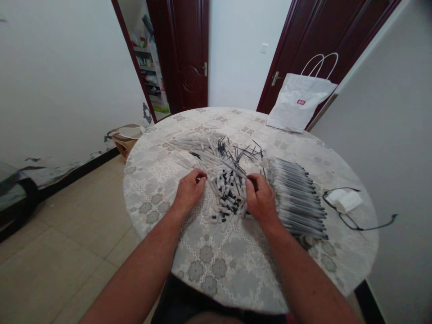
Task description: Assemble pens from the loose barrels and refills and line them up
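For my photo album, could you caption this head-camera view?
Left hand and right hand at loose pen parts on a flowered tablecloth, beside lined-up pens and glasses.

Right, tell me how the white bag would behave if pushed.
The white bag probably tips easily, standing tall on the table. It looks thin and creased, so would likely buckle. Its weight is uncertain: the contents are hidden.

A white paper bag (297, 103) with a small red label stands at the counter's (246, 288) far right edge, before a dark red door (310, 45) with a metal handle. I see black-framed eyeglasses (351, 222) near the right edge, beside a small white item (347, 201).
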`<state>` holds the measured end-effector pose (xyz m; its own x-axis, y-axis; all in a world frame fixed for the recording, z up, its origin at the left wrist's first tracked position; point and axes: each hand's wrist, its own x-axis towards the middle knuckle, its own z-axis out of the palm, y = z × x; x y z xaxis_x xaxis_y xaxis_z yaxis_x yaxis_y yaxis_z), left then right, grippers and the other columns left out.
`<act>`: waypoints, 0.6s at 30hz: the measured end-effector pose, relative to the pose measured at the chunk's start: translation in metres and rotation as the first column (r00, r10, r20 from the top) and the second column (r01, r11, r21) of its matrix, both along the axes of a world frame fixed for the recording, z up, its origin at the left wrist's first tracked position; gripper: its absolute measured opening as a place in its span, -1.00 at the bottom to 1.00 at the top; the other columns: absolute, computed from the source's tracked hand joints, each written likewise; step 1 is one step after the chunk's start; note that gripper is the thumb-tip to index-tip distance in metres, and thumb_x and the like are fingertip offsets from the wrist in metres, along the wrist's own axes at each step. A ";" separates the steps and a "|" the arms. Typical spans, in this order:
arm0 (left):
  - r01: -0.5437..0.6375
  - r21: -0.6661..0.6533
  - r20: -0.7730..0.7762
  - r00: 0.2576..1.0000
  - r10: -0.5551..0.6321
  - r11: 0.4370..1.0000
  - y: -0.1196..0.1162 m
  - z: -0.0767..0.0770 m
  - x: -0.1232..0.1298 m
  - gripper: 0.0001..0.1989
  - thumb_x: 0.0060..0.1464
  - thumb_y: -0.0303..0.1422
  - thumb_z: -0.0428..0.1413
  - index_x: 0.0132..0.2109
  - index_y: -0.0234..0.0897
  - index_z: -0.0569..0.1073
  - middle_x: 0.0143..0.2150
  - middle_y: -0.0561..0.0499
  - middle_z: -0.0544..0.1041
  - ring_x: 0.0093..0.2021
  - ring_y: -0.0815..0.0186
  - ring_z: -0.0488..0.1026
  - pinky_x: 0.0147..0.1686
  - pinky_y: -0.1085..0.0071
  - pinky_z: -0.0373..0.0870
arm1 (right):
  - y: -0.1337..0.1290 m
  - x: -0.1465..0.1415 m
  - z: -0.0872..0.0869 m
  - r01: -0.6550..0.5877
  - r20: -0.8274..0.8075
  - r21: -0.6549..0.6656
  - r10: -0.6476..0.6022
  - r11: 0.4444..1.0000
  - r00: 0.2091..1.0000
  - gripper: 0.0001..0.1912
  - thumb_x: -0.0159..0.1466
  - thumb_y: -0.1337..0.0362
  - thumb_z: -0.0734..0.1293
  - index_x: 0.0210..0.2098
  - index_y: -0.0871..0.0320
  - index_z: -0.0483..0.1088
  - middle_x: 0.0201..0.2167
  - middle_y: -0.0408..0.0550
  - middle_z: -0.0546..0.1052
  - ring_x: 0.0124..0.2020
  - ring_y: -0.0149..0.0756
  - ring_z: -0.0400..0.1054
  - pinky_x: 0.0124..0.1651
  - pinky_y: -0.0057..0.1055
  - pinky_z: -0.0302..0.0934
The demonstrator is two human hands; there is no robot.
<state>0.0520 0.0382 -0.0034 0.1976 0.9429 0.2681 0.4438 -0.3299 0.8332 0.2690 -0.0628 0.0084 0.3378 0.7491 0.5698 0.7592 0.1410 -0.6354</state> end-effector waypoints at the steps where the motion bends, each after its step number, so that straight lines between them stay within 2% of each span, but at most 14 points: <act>1: -0.001 0.060 -0.067 0.998 0.005 0.998 0.000 -0.004 0.000 -0.84 0.16 -0.37 0.10 -0.16 -0.23 0.56 -0.24 -0.02 0.61 -0.27 0.25 0.52 -0.15 0.33 0.42 | 0.000 0.002 0.000 0.022 -0.003 0.004 -0.021 1.000 1.000 -0.77 0.40 0.18 0.22 -0.11 0.13 0.44 -0.26 -0.02 0.57 -0.23 -0.20 0.45 -0.11 -0.32 0.29; 5: 0.131 0.228 -0.246 0.967 -0.073 0.965 -0.001 -0.016 0.002 -0.71 0.14 -0.50 0.04 -0.04 -0.22 0.55 -0.11 -0.06 0.59 -0.08 0.20 0.51 0.03 0.28 0.39 | 0.000 0.003 0.000 0.052 -0.001 0.004 -0.052 0.999 0.999 -0.77 0.40 0.15 0.21 -0.12 0.12 0.43 -0.28 -0.03 0.56 -0.26 -0.20 0.45 -0.12 -0.31 0.29; 8: 0.217 0.288 -0.331 0.937 -0.115 0.933 -0.003 -0.021 0.005 -0.68 0.15 -0.52 0.03 0.00 -0.23 0.54 -0.09 -0.09 0.55 -0.01 0.17 0.48 0.07 0.24 0.38 | 0.000 0.003 0.002 0.058 0.008 0.006 -0.058 0.998 0.998 -0.77 0.40 0.16 0.22 -0.13 0.13 0.43 -0.30 -0.03 0.56 -0.27 -0.20 0.44 -0.13 -0.32 0.28; 13: 0.314 0.283 -0.386 0.902 -0.192 0.906 -0.009 -0.020 0.009 -0.70 0.18 -0.50 0.02 -0.01 -0.26 0.53 -0.12 -0.11 0.51 -0.05 0.17 0.46 0.04 0.23 0.39 | 0.000 0.003 0.003 0.062 0.007 0.008 -0.062 0.998 0.998 -0.77 0.39 0.16 0.22 -0.13 0.14 0.44 -0.29 -0.03 0.56 -0.28 -0.21 0.43 -0.13 -0.32 0.28; 18: 0.408 0.233 -0.383 0.873 -0.302 0.883 -0.014 -0.015 0.011 -0.65 0.14 -0.51 0.03 0.04 -0.21 0.52 -0.05 -0.13 0.52 0.03 0.13 0.44 0.12 0.18 0.34 | -0.001 0.003 0.003 0.066 0.006 -0.004 -0.066 0.998 0.998 -0.76 0.40 0.15 0.21 -0.13 0.13 0.43 -0.30 -0.02 0.56 -0.29 -0.20 0.42 -0.13 -0.31 0.27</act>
